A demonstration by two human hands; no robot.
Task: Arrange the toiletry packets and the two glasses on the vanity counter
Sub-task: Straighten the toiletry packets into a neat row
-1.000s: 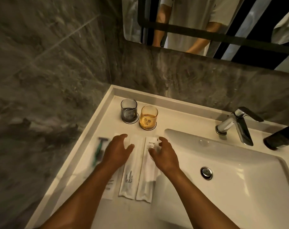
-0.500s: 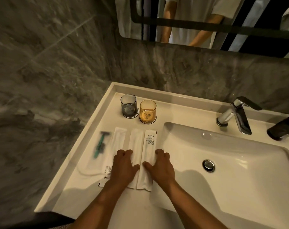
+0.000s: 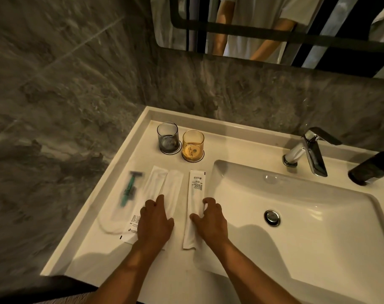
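A grey glass (image 3: 167,137) and an amber glass (image 3: 192,145) stand side by side on round coasters at the back of the white vanity counter (image 3: 112,216). In front of them lie several long white packets. The leftmost one is clear and holds a green razor (image 3: 129,188). My left hand (image 3: 155,222) presses flat on the two middle packets (image 3: 164,185). My right hand (image 3: 210,220) grips the right edge of the rightmost packet (image 3: 195,194), which has printed text and lies next to the sink rim.
The white basin (image 3: 307,216) with its round drain fills the right side. A chrome faucet (image 3: 309,150) and a dark bottle (image 3: 373,167) stand behind it. Grey marble walls close in on the left and back. A mirror hangs above.
The rightmost packet has slid right, leaving a gap between it and the middle packets. Both hands stayed low on the packets and spread apart.
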